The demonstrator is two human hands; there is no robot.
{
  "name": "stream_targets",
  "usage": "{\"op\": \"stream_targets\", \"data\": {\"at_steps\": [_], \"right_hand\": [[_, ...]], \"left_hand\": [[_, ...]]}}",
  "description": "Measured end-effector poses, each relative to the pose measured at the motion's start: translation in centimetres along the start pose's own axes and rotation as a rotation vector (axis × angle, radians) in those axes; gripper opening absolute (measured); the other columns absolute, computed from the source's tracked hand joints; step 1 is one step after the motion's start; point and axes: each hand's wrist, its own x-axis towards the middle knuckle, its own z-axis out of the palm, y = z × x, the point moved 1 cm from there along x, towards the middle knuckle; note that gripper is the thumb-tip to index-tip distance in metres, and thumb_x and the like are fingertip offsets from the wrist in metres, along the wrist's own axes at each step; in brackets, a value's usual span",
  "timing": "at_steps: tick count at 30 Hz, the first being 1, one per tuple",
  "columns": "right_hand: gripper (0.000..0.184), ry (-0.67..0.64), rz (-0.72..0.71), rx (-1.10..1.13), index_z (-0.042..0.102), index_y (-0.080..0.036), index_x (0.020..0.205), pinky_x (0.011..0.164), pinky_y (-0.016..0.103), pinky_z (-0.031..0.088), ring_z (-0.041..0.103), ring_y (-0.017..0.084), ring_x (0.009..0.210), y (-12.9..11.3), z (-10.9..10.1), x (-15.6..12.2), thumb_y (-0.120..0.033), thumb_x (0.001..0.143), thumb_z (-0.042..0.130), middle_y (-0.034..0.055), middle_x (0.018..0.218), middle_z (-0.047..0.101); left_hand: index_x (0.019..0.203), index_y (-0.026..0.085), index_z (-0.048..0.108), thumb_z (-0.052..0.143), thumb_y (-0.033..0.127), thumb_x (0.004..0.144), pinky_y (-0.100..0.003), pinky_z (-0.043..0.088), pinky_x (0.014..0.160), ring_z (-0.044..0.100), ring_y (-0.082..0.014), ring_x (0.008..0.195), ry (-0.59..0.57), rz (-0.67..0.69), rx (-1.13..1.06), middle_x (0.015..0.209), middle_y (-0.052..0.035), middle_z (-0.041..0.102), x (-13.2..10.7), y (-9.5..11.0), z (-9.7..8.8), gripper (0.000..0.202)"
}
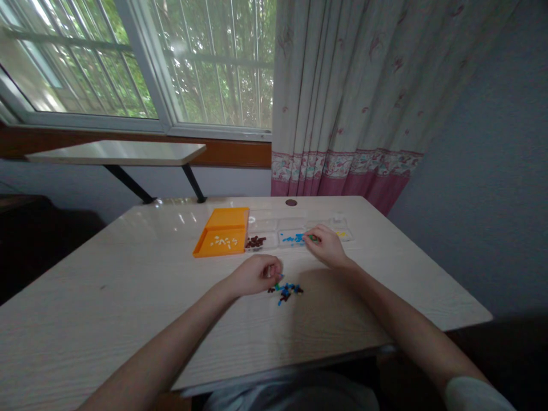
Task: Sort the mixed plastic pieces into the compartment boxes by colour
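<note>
Small brown, blue and green pieces lie in a loose pile [289, 291] on the table. At the pile's upper left edge is my left hand [258, 275], its fingers curled into a pinch, with a tiny bluish bit at the tips. My right hand [327, 245] reaches over a clear divided tray [274, 246], thumb and fingers pinched together. Green [314, 237] shows between those fingers; whether it is held or lies in the compartment below, I cannot tell. Other front compartments contain brown pieces [256, 242], blue pieces [293, 237] and yellow pieces [341, 234].
An open orange case [208, 235] with white pieces [225, 242] in its near half adjoins the tray's left side. A raised shelf [124, 153] on black legs stands at the table's back left. A round dark cap [291, 202] sits near the back edge, below the curtain [342, 114].
</note>
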Motion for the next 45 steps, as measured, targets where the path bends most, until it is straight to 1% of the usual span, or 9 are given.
{"op": "stream_targets", "data": {"at_steps": [4, 9, 14, 17, 21, 29, 37, 42, 45], "right_hand": [[0.021, -0.016, 0.076, -0.095, 0.066, -0.02, 0.081, 0.066, 0.024, 0.041, 0.056, 0.013, 0.071, 0.9, 0.9, 0.1, -0.034, 0.082, 0.05, 0.0031, 0.077, 0.061], [0.025, -0.064, 0.077, -0.11, 0.065, -0.021, 0.094, 0.071, 0.024, 0.042, 0.057, 0.014, 0.079, 1.0, 0.8, 0.2, -0.032, 0.085, 0.044, 0.0045, 0.086, 0.063], [0.021, -0.27, -0.109, -0.019, 0.066, -0.02, 0.091, 0.065, 0.02, 0.042, 0.056, 0.011, 0.069, -1.1, 1.1, -0.7, -0.029, 0.082, 0.049, 0.0032, 0.078, 0.063], [0.021, -0.333, -0.222, 0.028, 0.065, -0.022, 0.094, 0.061, 0.019, 0.041, 0.056, 0.01, 0.065, -2.8, 1.7, -1.4, -0.032, 0.079, 0.054, 0.0018, 0.076, 0.062], [0.024, -0.287, -0.318, 0.04, 0.062, -0.023, 0.099, 0.056, 0.019, 0.038, 0.054, 0.009, 0.062, -4.0, 2.2, -2.2, -0.035, 0.08, 0.054, 0.0001, 0.072, 0.06], [0.018, -0.197, -0.406, 0.045, 0.063, -0.02, 0.089, 0.055, 0.019, 0.038, 0.053, 0.009, 0.059, -4.6, 1.4, -2.0, -0.032, 0.082, 0.051, 0.0009, 0.067, 0.06], [0.016, -0.145, -0.398, 0.029, 0.064, -0.02, 0.086, 0.056, 0.019, 0.04, 0.055, 0.009, 0.061, -4.4, 1.2, -1.8, -0.028, 0.081, 0.051, 0.0012, 0.068, 0.063], [0.016, -0.008, -0.346, 0.019, 0.065, -0.02, 0.085, 0.059, 0.019, 0.042, 0.056, 0.009, 0.06, -3.8, -0.4, -0.9, -0.028, 0.08, 0.052, 0.0016, 0.07, 0.064], [0.017, 0.063, -0.325, 0.028, 0.065, -0.019, 0.088, 0.059, 0.02, 0.043, 0.055, 0.009, 0.059, -3.4, -1.6, -0.3, -0.026, 0.08, 0.052, 0.0026, 0.07, 0.064]], "left_hand": [[0.071, 0.014, 0.054, 0.052, 0.021, 0.072, -0.016, 0.03, 0.049, 0.041, -0.0065, 0.051, 0.047, -0.009, -0.009, 0.057, 0.0035, 0.048, 0.1, -0.5, 0.2, 0.008], [0.074, 0.013, 0.056, 0.052, 0.019, 0.071, -0.016, 0.03, 0.048, 0.039, -0.0066, 0.052, 0.124, -0.006, -0.04, 0.058, 0.0036, 0.047, 0.3, -1.1, 0.4, 0.008], [0.077, 0.013, 0.059, 0.053, 0.017, 0.069, -0.016, 0.029, 0.048, 0.039, -0.0065, 0.052, 0.217, 0.014, -0.027, 0.059, 0.0031, 0.048, 0.3, -1.2, 0.2, 0.01], [0.079, 0.013, 0.06, 0.053, 0.02, 0.071, -0.016, 0.028, 0.046, 0.037, -0.0062, 0.05, 0.257, -0.001, -0.036, 0.057, 0.0036, 0.046, 0.3, -1.1, 0.1, 0.012], [0.079, 0.012, 0.06, 0.055, 0.024, 0.073, -0.016, 0.027, 0.046, 0.036, -0.006, 0.05, 0.287, -0.012, -0.042, 0.055, 0.0039, 0.045, 0.3, -1.0, 0.2, 0.014], [0.074, 0.012, 0.061, 0.057, 0.027, 0.073, -0.015, 0.027, 0.046, 0.036, -0.0055, 0.05, 0.293, 0.018, -0.024, 0.056, 0.0034, 0.047, 0.3, -0.6, 0.1, 0.015], [0.089, 0.013, 0.057, 0.055, 0.027, 0.074, -0.015, 0.029, 0.045, 0.039, -0.0051, 0.05, 0.227, 0.018, -0.072, 0.068, 0.0018, 0.054, 0.2, -0.8, -0.2, 0.021], [0.076, 0.014, 0.062, 0.052, 0.016, 0.072, -0.016, 0.035, 0.053, 0.046, -0.008, 0.056, 0.001, 0.047, 0.067, 0.064, -0.0003, 0.056, -0.1, -1.8, -0.8, 0.011], [0.082, 0.014, 0.064, 0.053, 0.016, 0.07, -0.017, 0.037, 0.056, 0.048, -0.0091, 0.059, -0.061, 0.068, 0.065, 0.069, -0.0019, 0.058, -0.2, -1.9, -1.0, 0.016]]}}
